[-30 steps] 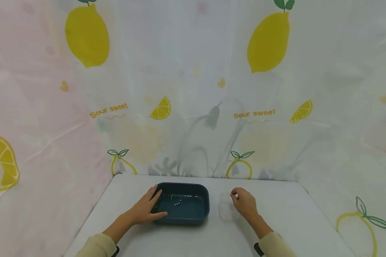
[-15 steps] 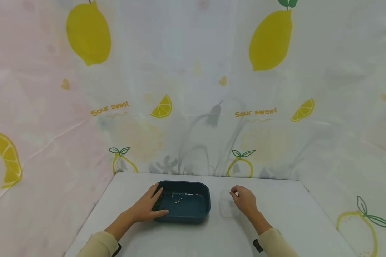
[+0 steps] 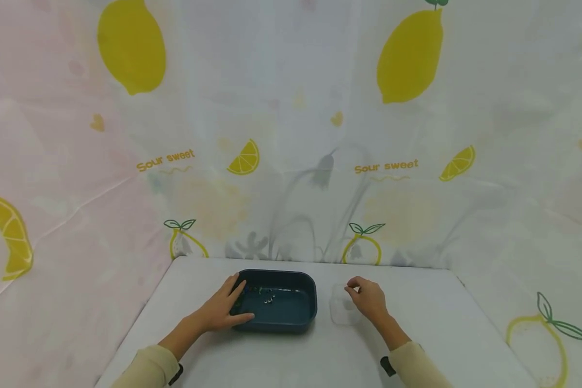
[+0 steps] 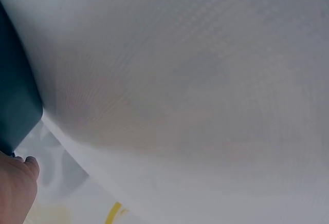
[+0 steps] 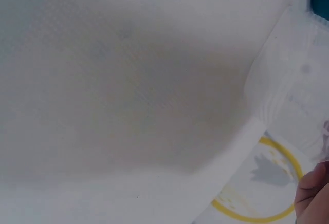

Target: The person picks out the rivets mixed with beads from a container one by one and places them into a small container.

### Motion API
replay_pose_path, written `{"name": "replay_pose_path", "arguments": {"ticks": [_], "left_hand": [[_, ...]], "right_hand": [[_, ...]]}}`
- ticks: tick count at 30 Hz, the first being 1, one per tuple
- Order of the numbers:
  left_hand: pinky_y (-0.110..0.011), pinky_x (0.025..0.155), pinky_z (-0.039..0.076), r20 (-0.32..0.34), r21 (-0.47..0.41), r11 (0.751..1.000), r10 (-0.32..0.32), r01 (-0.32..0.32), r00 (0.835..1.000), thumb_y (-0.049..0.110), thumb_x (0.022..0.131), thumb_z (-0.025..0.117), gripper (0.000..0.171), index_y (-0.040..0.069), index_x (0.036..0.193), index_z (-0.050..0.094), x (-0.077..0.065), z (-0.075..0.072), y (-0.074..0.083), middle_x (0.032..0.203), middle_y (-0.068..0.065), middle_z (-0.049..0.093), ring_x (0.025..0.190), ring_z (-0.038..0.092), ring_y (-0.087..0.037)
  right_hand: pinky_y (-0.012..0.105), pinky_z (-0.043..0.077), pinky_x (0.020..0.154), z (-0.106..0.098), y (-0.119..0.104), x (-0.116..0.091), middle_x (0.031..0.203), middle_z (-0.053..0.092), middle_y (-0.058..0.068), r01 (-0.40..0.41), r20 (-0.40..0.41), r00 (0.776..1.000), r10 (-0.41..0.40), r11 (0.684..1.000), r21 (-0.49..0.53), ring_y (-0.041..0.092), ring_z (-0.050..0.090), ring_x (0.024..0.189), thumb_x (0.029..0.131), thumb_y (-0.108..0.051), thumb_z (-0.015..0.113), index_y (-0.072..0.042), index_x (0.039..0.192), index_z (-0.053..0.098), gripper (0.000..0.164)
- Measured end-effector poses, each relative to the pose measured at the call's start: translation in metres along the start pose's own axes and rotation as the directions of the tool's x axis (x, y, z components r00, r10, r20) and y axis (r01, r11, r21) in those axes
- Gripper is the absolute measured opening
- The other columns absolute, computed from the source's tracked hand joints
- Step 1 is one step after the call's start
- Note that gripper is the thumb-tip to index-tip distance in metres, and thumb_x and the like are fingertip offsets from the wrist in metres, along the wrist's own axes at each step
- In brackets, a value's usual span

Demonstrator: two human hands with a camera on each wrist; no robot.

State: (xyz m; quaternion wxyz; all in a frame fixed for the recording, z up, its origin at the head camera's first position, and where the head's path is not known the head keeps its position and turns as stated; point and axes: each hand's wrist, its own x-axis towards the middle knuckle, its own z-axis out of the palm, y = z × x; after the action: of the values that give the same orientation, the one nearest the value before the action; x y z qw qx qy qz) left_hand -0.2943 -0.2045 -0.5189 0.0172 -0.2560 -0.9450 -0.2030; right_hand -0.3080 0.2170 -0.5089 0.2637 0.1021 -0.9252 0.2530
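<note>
— While bracing with one side and pinching with the other, where to look first?
— At the dark blue tray (image 3: pixel 283 326), flat on the white surface (image 3: pixel 417 318); inside, near the middle, shiny bits (image 3: pixel 269 299), with coloured specks (image 3: pixel 253 290) farther left, too small to name.
— And the left grip (image 3: pixel 219 310)?
— Spread over the tray's left end, thumb along the near rim; best to press lightly, enough to stop sliding, never enough to tip.
— And the right grip (image 3: pixel 370 299)?
— Curled over the clear container (image 3: pixel 340 318), just right of the tray, thumb and fingertips drawn together; whether on a tiny bit, on the plastic or on nothing, cannot tell, even from the right wrist view.
— How to do it well?
— Use the very tips; squeeze gently, for fear of flicking anything small away; hover low, without nudging the container, seemingly light and unsupported by the other side.
— And beyond?
— Behind the surface, a lemon-printed curtain (image 3: pixel 291 97).
</note>
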Motion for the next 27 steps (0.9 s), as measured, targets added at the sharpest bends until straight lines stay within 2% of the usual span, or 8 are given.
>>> {"name": "replay_pose_path", "arguments": {"ticks": [6,13,21,27], "left_hand": [[-0.062,0.113,0.029,-0.003,0.005,1.000,0.002,-0.002,1.000,0.066,0.086,0.062,0.098,0.002,0.154,0.032,0.001,0.000,-0.001,0.163,-0.025,0.015,0.148,0.019,-0.047],[-0.062,0.112,0.030,0.001,-0.014,1.000,-0.010,0.010,1.000,0.065,0.086,0.063,0.098,0.003,0.154,0.032,0.001,0.001,0.000,0.163,-0.025,0.015,0.148,0.019,-0.047],[-0.062,0.111,0.032,-0.018,0.003,1.000,0.013,-0.013,1.000,0.064,0.086,0.063,0.096,0.003,0.154,0.033,0.001,0.003,-0.002,0.162,-0.026,0.016,0.148,0.020,-0.047],[-0.062,0.111,0.032,-0.020,-0.011,1.000,0.013,-0.014,1.000,0.065,0.086,0.062,0.096,0.003,0.154,0.032,0.000,0.004,-0.002,0.163,-0.025,0.016,0.148,0.020,-0.047]], "right_hand": [[0.023,0.039,0.053,-0.005,-0.001,0.005,0.078,0.074,-0.002,0.009,0.028,1.000,-0.010,1.000,0.027,0.006,0.049,0.059,0.080,-0.014,0.082,-0.014,0.080,0.073,0.009],[0.024,0.049,0.063,-0.010,0.003,0.003,0.078,0.075,-0.001,0.005,0.068,0.998,-0.015,0.990,0.144,0.012,0.062,0.068,0.079,-0.011,0.082,-0.012,0.080,0.075,0.007],[0.025,0.051,0.068,-0.009,0.009,0.003,0.078,0.075,0.000,-0.082,0.097,0.993,0.063,0.974,0.209,0.015,0.067,0.074,0.080,-0.011,0.082,-0.011,0.081,0.076,0.006],[0.025,0.050,0.068,-0.008,0.007,0.003,0.078,0.075,0.001,-0.096,0.108,0.991,0.074,0.972,0.214,0.015,0.066,0.074,0.080,-0.011,0.081,-0.010,0.081,0.076,0.006]]}}
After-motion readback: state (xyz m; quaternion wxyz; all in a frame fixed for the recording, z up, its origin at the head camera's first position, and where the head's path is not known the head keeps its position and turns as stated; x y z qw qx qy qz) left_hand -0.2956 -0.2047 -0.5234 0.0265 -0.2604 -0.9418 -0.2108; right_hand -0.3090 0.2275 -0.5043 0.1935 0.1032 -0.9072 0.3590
